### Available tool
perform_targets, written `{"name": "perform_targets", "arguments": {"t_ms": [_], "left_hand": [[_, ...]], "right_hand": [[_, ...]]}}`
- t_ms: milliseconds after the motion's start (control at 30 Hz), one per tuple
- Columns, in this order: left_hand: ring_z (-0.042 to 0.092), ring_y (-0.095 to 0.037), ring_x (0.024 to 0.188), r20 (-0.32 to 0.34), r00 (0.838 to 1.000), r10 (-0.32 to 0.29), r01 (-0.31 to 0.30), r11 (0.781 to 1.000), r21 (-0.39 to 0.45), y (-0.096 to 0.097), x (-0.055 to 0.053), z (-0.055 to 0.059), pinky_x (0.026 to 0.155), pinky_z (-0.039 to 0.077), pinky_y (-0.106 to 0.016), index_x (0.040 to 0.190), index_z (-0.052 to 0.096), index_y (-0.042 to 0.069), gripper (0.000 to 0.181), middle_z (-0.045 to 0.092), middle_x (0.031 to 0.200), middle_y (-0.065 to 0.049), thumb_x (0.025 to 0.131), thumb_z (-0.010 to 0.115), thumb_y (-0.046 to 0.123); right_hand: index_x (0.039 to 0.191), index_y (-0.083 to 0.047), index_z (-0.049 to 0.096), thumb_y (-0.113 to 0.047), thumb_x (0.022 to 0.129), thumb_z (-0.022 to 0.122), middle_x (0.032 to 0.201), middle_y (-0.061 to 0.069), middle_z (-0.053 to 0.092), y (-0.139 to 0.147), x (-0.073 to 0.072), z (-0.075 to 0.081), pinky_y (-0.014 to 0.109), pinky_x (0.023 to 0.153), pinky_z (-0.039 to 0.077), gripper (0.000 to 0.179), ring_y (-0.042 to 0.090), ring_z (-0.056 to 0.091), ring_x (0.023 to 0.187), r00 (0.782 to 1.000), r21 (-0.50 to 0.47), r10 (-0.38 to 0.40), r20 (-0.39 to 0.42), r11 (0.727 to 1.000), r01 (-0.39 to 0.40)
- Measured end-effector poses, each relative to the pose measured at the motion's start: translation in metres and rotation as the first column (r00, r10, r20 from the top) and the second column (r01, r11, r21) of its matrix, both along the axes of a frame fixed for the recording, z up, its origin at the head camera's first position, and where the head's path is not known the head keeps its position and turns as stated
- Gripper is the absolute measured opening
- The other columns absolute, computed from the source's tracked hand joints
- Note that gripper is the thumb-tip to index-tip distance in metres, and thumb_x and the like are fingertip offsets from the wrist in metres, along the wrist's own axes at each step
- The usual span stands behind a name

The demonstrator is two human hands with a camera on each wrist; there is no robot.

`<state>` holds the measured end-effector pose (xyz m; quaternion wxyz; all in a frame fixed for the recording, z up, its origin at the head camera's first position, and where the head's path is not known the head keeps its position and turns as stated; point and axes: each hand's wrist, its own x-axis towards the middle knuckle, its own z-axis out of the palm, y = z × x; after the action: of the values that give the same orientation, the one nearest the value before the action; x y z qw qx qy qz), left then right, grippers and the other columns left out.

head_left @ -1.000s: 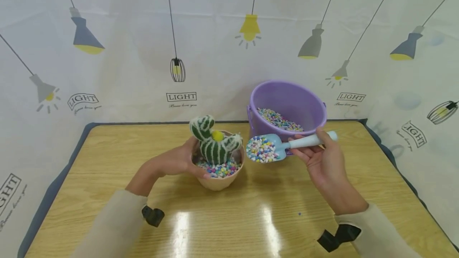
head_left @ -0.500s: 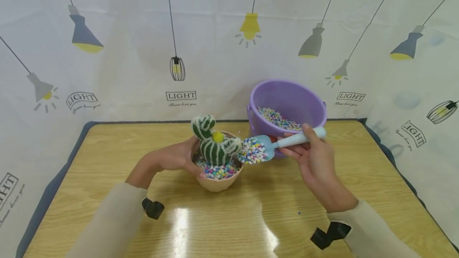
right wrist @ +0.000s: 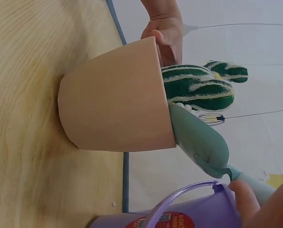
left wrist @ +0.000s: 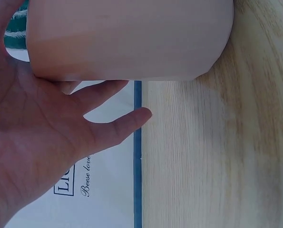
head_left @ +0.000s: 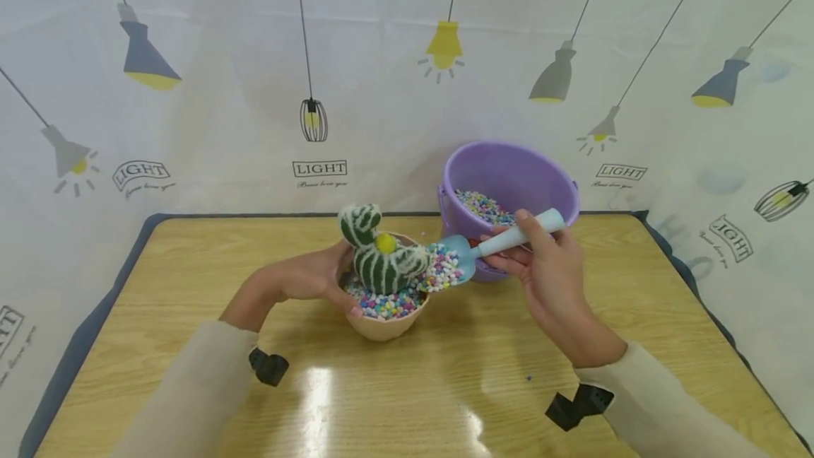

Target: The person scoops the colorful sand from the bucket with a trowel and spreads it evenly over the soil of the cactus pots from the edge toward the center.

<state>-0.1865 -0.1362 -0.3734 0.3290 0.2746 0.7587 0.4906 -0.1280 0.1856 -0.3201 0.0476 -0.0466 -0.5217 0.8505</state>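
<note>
A peach flowerpot [head_left: 381, 329] stands on the table with a fuzzy green toy cactus [head_left: 380, 273] in it, bedded in multicoloured pebbles [head_left: 384, 306]. My left hand [head_left: 311, 278] holds the pot's left side, thumb over the front rim and fingers behind. In the left wrist view two fingers reach past the pot's wall. My right hand [head_left: 552, 278] grips the handle of a light blue scoop [head_left: 518, 234] loaded with pebbles. In the right wrist view the scoop blade [right wrist: 200, 137] tilts down over the pot's rim, its tip beside the cactus.
A purple bucket [head_left: 540, 179] part full of pebbles stands behind my right hand; its handle [right wrist: 174, 204] hangs down the near side. One loose blue pebble [head_left: 529, 378] lies on the wooden table [head_left: 394, 401]. A lamp-printed white sheet [head_left: 381, 104] hangs behind the table.
My right hand has moved left with the scoop, from beside the pot to over its right rim, and the handle end has risen. My left hand stays on the pot.
</note>
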Motion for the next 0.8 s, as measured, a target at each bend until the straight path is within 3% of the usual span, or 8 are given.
{"name": "perform_targets", "arguments": {"t_ms": [267,467,600,800], "left_hand": [[0.017,-0.027,0.147,0.001,1.000,-0.008,0.008,1.000,-0.011,0.000,-0.002,-0.001,0.120,0.015,-0.044,0.155,-0.001,0.016,0.127,0.018,0.160,-0.008,0.066,0.089,0.026],[0.023,-0.029,0.145,-0.001,1.000,-0.010,0.010,1.000,-0.005,-0.001,-0.004,0.001,0.119,0.019,-0.046,0.154,0.002,0.013,0.124,0.025,0.158,-0.011,0.066,0.088,0.026],[0.021,-0.028,0.146,0.004,1.000,-0.015,0.015,1.000,-0.005,-0.002,-0.004,0.001,0.119,0.017,-0.046,0.154,0.003,0.014,0.124,0.023,0.158,-0.010,0.065,0.088,0.025],[0.024,-0.028,0.145,0.015,0.999,-0.041,0.041,0.999,0.011,-0.003,-0.008,0.000,0.119,0.019,-0.046,0.154,0.005,0.015,0.122,0.026,0.157,-0.009,0.065,0.088,0.024]], "right_hand": [[0.106,-0.003,0.049,-0.020,0.092,0.067,0.086,0.011,0.071,-0.011,-0.005,0.010,0.044,0.065,0.059,0.029,0.026,0.073,0.070,0.994,0.115,-0.045,-0.101,0.992,0.057],[0.101,-0.002,0.048,-0.016,0.090,0.070,0.089,0.015,0.071,-0.019,-0.008,0.018,0.044,0.063,0.059,0.028,0.027,0.073,0.075,0.984,0.163,-0.058,-0.169,0.983,0.086],[0.099,-0.003,0.052,-0.013,0.089,0.071,0.091,0.014,0.070,-0.024,-0.009,0.020,0.044,0.063,0.059,0.024,0.027,0.073,0.078,0.975,0.206,-0.067,-0.210,0.972,0.111],[0.105,0.000,0.057,-0.006,0.088,0.070,0.092,0.014,0.070,-0.027,-0.010,0.022,0.044,0.067,0.059,0.021,0.028,0.072,0.084,0.957,0.199,-0.027,-0.290,0.976,0.088]]}}
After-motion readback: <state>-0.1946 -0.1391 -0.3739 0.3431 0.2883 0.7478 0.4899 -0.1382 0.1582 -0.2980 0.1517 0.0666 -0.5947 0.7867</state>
